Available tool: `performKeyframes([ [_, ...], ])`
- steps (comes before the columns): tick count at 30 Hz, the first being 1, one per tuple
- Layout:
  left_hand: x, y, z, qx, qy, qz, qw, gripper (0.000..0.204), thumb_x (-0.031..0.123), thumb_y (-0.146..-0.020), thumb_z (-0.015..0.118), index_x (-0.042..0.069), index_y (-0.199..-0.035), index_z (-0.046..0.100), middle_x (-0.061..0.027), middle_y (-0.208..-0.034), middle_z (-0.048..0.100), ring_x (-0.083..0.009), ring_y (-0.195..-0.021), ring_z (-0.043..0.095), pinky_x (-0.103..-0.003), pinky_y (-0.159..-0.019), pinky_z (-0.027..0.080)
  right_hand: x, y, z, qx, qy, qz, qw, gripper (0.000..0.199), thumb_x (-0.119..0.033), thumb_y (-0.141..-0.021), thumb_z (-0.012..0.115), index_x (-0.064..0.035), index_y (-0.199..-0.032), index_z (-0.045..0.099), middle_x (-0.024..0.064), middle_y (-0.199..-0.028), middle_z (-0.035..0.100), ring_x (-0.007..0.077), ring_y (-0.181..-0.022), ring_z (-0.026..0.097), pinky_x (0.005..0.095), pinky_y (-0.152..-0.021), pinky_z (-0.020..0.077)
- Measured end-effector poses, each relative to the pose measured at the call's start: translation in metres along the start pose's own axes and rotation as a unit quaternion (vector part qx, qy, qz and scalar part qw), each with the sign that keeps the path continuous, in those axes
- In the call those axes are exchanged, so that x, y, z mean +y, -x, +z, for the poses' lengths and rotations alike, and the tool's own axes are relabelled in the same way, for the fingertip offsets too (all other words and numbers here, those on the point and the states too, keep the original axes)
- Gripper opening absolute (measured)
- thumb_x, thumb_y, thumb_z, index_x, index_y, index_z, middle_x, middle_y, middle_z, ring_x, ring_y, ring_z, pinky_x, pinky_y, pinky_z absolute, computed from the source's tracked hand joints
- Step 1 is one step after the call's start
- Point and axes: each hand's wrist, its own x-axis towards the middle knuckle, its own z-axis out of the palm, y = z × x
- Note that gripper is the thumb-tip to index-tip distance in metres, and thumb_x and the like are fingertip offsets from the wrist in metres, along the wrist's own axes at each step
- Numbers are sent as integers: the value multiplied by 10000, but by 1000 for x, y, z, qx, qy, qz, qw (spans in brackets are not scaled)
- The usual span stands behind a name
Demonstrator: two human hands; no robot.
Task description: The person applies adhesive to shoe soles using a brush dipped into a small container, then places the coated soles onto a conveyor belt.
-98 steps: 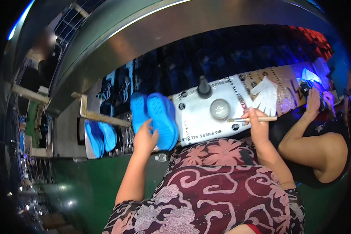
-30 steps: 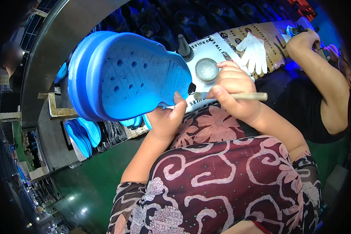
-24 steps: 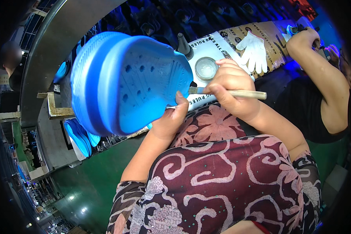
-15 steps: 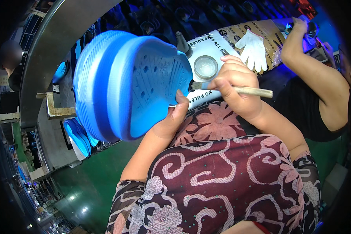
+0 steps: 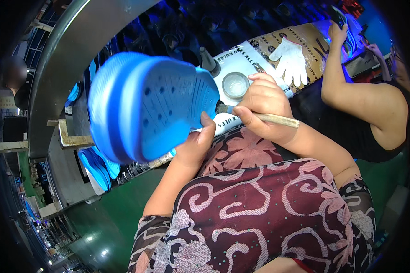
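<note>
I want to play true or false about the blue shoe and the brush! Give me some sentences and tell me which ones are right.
1. The left hand holds up the blue clog. True.
2. The right hand holds a pair of scissors. False: it holds a brush with a pale handle.
3. The brush's bristles point at the edge of the clog. True.
4. The white glove is worn on the right hand. False: it lies flat on the bench, and both hands are bare.
5. A small round tin sits on the bench behind the brush. True.
6. The clog is red. False: it is blue.
</note>
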Motion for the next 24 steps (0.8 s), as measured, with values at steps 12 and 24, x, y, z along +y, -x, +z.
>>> performKeyframes([
  [12, 96, -69, -44, -133, 317, -311, 886, 756, 166, -768, 657, -49, -1354, 230, -215, -1077, 557, -189, -573, 621, -253, -355, 470, 41, 62, -52, 121, -208, 382, 892, 365, -249, -994, 369, 7, -913, 616, 58, -802, 602, 134, -723, 550, 272, -698, 447],
  [24, 148, -384, 151, -10, 569, -266, 778, 336, 56, -884, 568, -136, -1126, 433, -266, -961, 611, -330, -857, 661, -318, -718, 606, 80, 78, -64, 173, -351, 477, 787, 324, -225, -958, 487, 26, -858, 666, 75, -760, 651, 126, -677, 568, 250, -656, 435],
])
